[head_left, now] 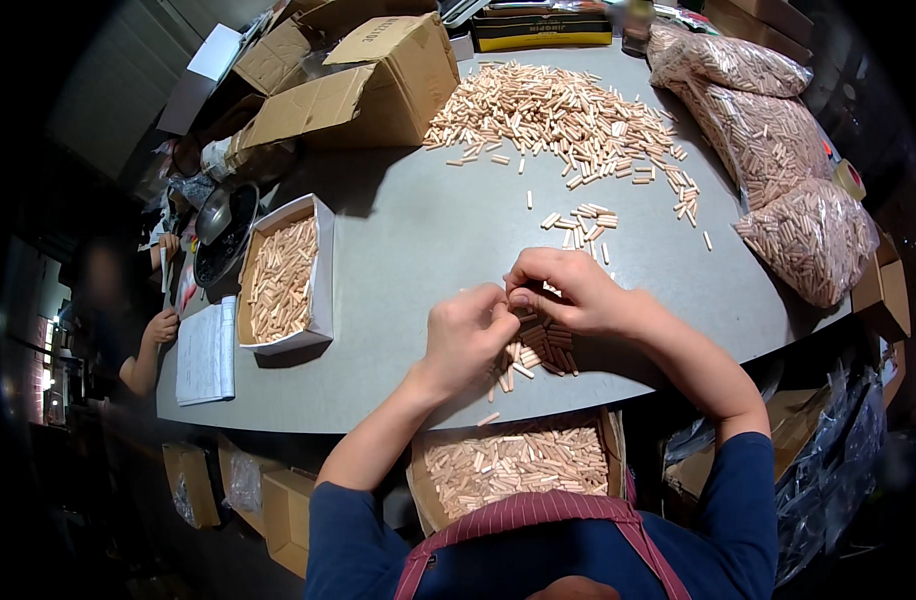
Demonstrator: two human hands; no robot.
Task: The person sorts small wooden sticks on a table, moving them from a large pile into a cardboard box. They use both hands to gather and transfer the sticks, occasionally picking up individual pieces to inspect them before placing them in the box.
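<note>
Over the near middle of the grey table, my left hand (463,332) and my right hand (576,290) meet fingertip to fingertip. Both are closed in a pinch; whatever sits between the fingers is hidden or too small to name. Beneath them lies a small heap of short wooden dowels (526,358), partly in shadow. A few more loose dowels (590,222) lie just beyond my right hand. Below the table's near edge, in front of my body, an open cardboard box (418,490) holds many of the same dowels.
A large dowel pile (558,110) spreads across the far side. Clear plastic bags of dowels (763,150) line the right edge. At left stand a white box (323,270) of dowels, a paper pad (206,352) and a cardboard carton (408,90). Another person's hand (161,326) rests at far left.
</note>
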